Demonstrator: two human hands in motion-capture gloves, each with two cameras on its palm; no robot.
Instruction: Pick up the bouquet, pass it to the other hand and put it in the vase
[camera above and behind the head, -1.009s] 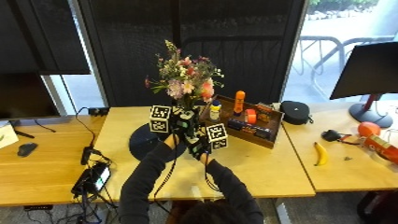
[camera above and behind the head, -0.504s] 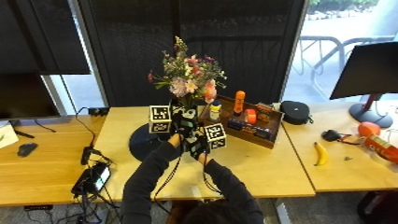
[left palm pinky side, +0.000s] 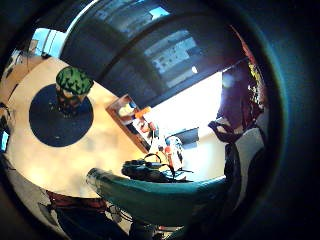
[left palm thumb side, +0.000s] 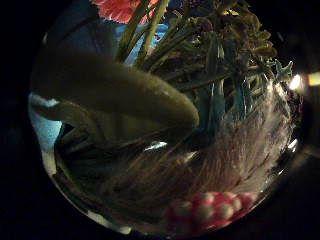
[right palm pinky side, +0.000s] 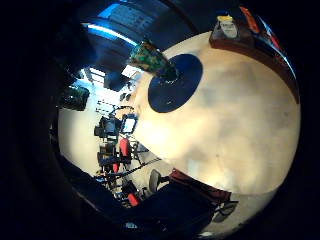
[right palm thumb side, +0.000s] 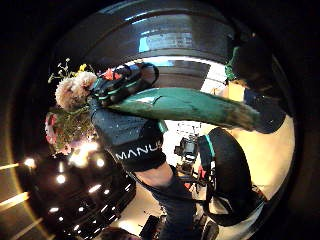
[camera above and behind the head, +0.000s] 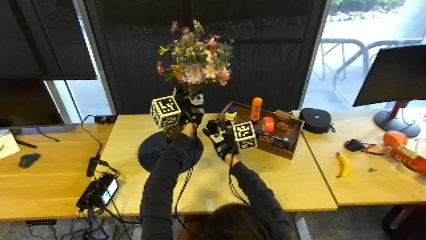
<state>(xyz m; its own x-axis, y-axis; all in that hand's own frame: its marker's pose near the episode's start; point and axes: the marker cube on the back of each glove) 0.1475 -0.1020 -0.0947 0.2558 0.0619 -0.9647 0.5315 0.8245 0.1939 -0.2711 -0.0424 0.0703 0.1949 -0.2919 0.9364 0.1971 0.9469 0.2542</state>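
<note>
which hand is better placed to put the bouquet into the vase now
Left. The left hand holds the bouquet raised above the dark mat, while the right hand is lower, beside it, holding nothing.

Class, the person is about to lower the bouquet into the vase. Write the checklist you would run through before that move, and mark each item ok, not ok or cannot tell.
1. Bouquet held by the left hand: ok, fingers wrap the stems.
2. Right hand free of the stems: ok, it sits apart and lower.
3. Vase upright on the dark mat: ok.
4. Vase mouth unblocked: cannot tell, the arm hides the vase from above.
5. Stems above the vase: cannot tell.
6. Wooden tray clear of the path: ok, it sits off to the right.
</note>
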